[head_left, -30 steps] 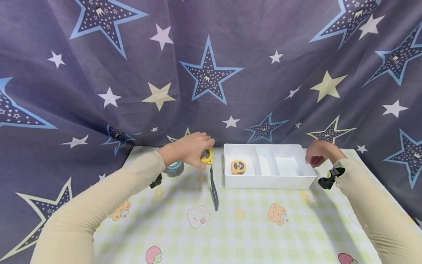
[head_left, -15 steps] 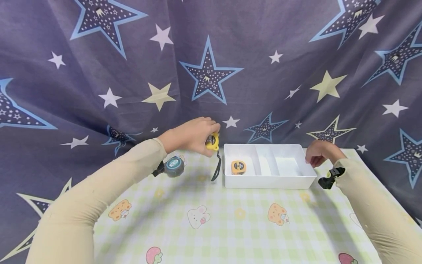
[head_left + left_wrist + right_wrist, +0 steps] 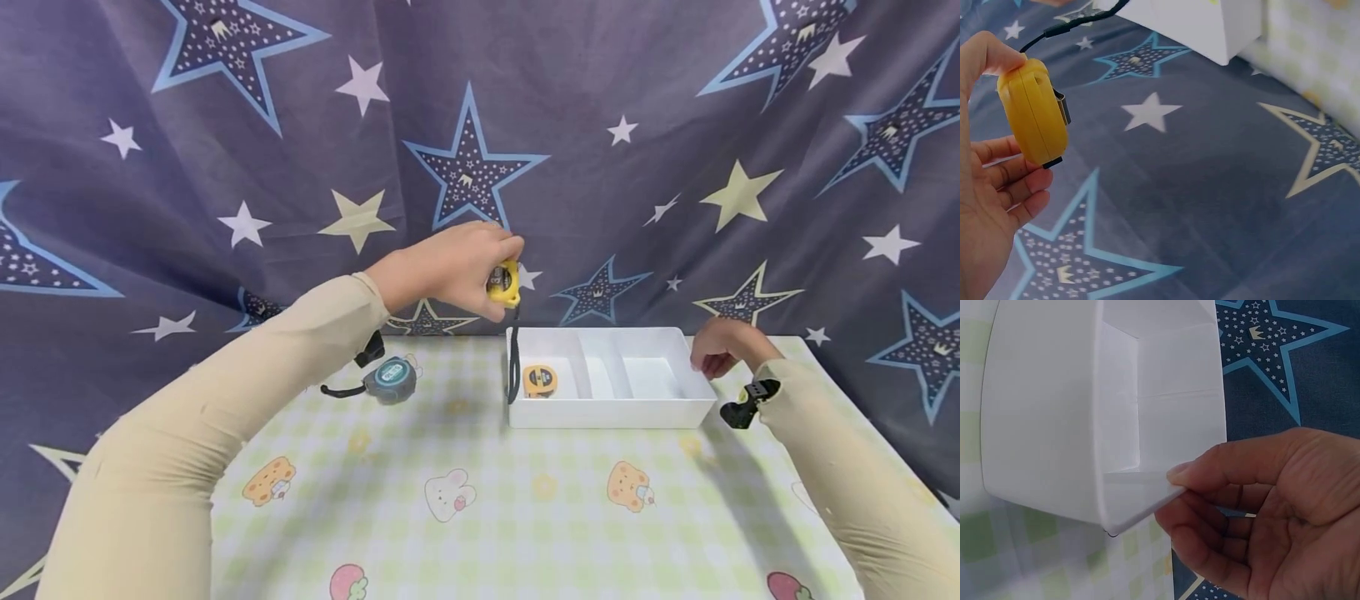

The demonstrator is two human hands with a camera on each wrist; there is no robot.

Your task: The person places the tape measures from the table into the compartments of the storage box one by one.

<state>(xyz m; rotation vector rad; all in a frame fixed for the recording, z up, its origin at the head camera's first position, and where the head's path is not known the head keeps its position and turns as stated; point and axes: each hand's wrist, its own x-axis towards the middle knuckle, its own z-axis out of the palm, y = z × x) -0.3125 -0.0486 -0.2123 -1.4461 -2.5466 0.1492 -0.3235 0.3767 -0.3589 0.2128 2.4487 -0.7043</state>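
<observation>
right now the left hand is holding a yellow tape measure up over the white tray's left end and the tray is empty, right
Not quite: the tray is not empty. The head view shows a second yellow tape measure lying in its left compartment. The rest holds: the left hand grips a yellow tape measure above the tray's left end.

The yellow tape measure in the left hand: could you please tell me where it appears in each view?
Head: yellow tape measure upper centre, held by the left hand above the white tray's left end.
Left wrist: far left, gripped by the fingers, strap running up.
Right wrist: not in it.
Shared landmark: the tray, in all three views.
</observation>
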